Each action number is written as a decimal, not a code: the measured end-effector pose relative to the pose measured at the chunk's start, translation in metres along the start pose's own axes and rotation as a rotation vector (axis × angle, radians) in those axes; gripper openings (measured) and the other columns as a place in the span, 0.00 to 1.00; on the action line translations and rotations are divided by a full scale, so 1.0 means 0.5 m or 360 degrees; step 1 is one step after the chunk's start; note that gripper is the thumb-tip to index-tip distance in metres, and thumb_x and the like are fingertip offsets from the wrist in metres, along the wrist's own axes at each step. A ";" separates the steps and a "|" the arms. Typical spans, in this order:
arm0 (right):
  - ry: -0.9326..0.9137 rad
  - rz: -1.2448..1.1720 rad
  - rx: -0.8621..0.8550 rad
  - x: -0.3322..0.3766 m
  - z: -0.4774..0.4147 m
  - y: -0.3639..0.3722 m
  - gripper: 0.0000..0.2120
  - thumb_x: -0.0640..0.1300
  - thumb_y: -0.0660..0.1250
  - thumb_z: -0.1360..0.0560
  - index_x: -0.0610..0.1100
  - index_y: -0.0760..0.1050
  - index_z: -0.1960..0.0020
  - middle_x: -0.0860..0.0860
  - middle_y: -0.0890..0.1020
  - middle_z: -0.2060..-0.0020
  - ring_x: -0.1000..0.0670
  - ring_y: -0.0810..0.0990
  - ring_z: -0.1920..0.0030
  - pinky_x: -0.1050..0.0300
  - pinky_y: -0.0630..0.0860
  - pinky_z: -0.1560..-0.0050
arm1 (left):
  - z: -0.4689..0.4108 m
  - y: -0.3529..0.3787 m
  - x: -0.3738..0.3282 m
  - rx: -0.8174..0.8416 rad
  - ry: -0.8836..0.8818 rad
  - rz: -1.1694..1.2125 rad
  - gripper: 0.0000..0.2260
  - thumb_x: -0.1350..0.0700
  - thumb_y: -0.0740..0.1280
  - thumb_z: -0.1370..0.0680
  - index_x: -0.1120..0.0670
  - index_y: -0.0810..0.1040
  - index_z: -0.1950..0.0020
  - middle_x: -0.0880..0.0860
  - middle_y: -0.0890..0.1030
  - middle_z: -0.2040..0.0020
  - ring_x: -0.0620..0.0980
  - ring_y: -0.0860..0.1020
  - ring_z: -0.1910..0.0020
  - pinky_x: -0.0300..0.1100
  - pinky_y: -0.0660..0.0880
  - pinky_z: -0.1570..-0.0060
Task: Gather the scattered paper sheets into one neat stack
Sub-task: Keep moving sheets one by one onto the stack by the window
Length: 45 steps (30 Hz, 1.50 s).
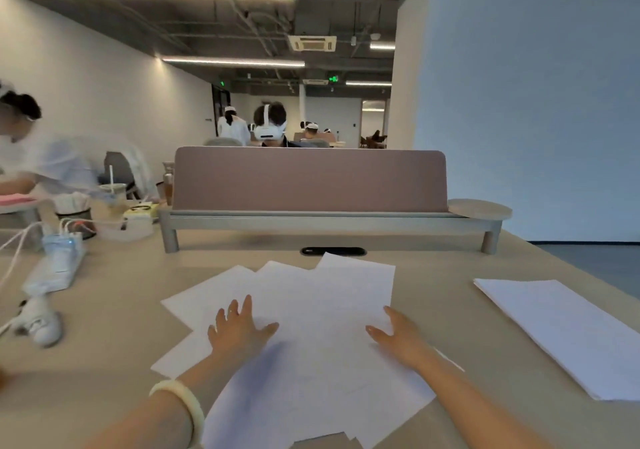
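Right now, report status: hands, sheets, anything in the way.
Both down: left hand rests flat on the scattered sheets, right hand likewise. Sheets fanned, overlapping, not yet squared. Separate paper pile lies apart to the right, clear of both hands.

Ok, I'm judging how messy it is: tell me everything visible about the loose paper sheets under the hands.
The paper sheets are plain white, thin and flat, overlapping at different angles in a loose fan on the beige table, corners sticking out. The left hand and right hand rest flat on top, palms down.
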State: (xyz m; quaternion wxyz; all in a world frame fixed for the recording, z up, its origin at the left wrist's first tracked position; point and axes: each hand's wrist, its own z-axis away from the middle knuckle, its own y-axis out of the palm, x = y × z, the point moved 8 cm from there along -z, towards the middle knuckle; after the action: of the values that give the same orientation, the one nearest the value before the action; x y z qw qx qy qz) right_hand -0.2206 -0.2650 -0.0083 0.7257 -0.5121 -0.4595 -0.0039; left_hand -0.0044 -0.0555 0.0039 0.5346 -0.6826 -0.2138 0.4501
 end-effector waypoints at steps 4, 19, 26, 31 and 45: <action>0.0126 0.0454 0.0097 0.025 0.000 0.077 0.38 0.66 0.53 0.25 0.48 0.44 0.23 0.47 0.50 0.23 0.45 0.48 0.23 0.47 0.48 0.24 | 0.023 0.012 0.147 0.0226 -0.0213 -0.0088 0.42 0.28 0.55 0.29 0.49 0.49 0.23 0.54 0.49 0.22 0.62 0.46 0.24 0.57 0.49 0.27; 0.0317 -0.0590 0.0348 0.098 -0.018 0.073 0.42 0.50 0.72 0.29 0.41 0.53 0.25 0.44 0.65 0.30 0.43 0.70 0.35 0.51 0.71 0.37 | 0.030 -0.003 0.125 0.0249 -0.0082 0.0548 0.49 0.43 0.72 0.31 0.53 0.43 0.22 0.56 0.65 0.27 0.57 0.65 0.28 0.49 0.65 0.32; 0.0365 -0.0770 0.0503 0.118 -0.003 0.091 0.15 0.38 0.73 0.29 0.34 0.70 0.48 0.43 0.80 0.56 0.42 0.80 0.54 0.47 0.78 0.50 | 0.020 -0.020 0.120 0.0252 -0.0339 0.1661 0.40 0.63 0.71 0.27 0.57 0.49 0.23 0.59 0.71 0.34 0.59 0.75 0.43 0.47 0.71 0.46; 0.0279 -0.0628 0.0642 0.130 0.006 0.120 0.16 0.36 0.71 0.28 0.35 0.77 0.41 0.41 0.82 0.47 0.41 0.81 0.47 0.44 0.76 0.40 | 0.025 -0.008 0.121 0.0328 -0.0460 0.1947 0.38 0.64 0.70 0.26 0.55 0.51 0.23 0.61 0.76 0.44 0.59 0.76 0.54 0.48 0.74 0.54; -0.0233 -0.1315 0.0421 0.161 0.013 0.059 0.20 0.36 0.70 0.30 0.46 0.74 0.39 0.47 0.84 0.47 0.45 0.84 0.48 0.47 0.79 0.45 | 0.012 -0.091 0.050 0.0240 0.0028 0.1773 0.21 0.57 0.72 0.27 0.56 0.73 0.35 0.52 0.81 0.45 0.50 0.81 0.51 0.44 0.79 0.54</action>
State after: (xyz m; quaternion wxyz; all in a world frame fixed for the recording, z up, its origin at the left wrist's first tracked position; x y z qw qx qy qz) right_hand -0.1646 -0.2087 0.0242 0.6880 -0.1870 -0.6724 -0.1988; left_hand 0.0116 -0.0175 0.0360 0.2651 -0.6560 0.2164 0.6727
